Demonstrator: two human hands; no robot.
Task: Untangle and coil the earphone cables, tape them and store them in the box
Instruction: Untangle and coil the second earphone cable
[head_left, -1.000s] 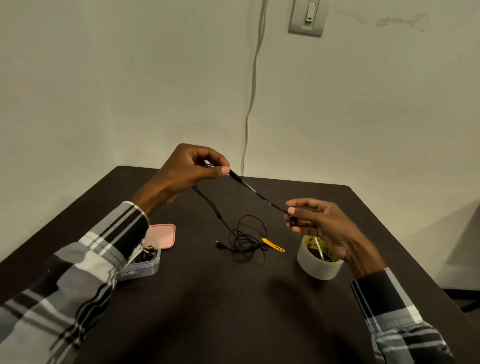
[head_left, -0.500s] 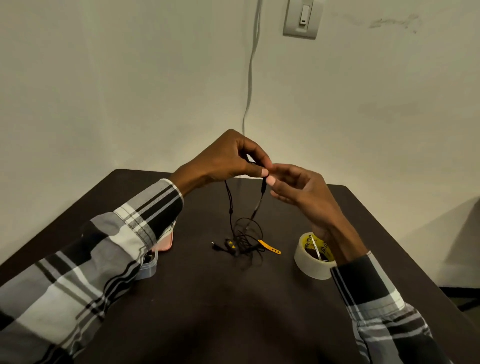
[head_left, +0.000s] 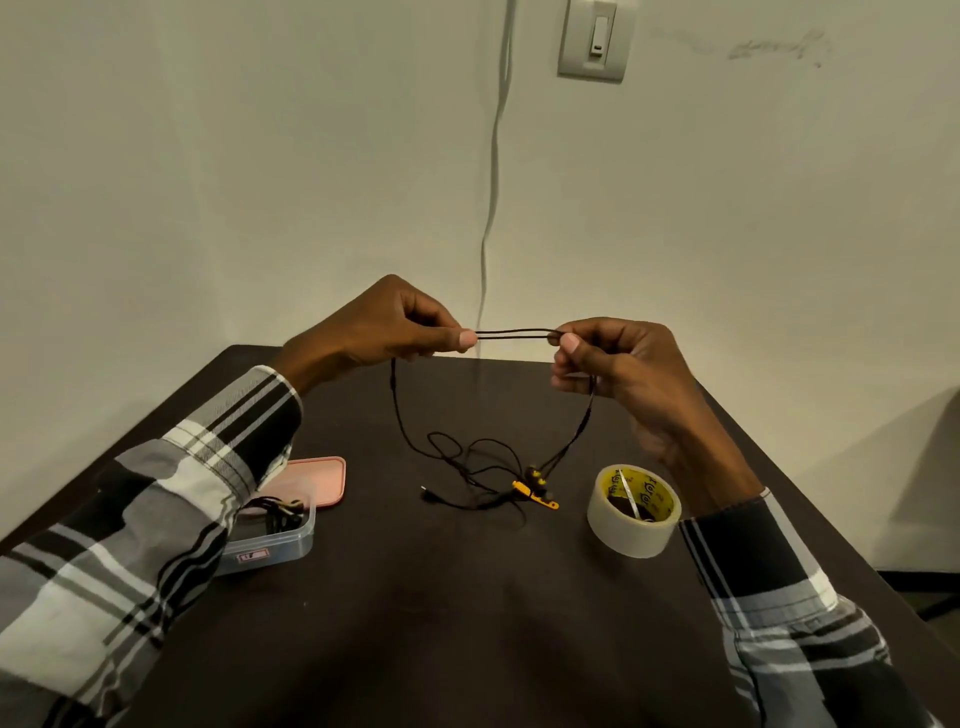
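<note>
We count one clear box (head_left: 270, 540), one pink lid (head_left: 317, 480), one loose earphone cable (head_left: 467, 467), one tape roll (head_left: 635, 512) and two hands over a dark worktop (head_left: 441, 623). Taking the tape roll as our mark: the box sits far to its left at the worktop's left side, with dark coiled cable already inside, and the lid lies flat just behind the box, touching it. Our left hand (head_left: 379, 327) is raised up and to the left of the roll, its grip closed, thumb and forefinger pinching the cable. A doubled stretch of cable runs level across to our right hand (head_left: 618, 364), which is lifted right above the roll, its grip likewise closed in a pinch on the cable. From each hand a strand drops to a loose tangle lying on the worktop just left of the roll, where the yellow earbuds (head_left: 535, 480) rest.
</note>
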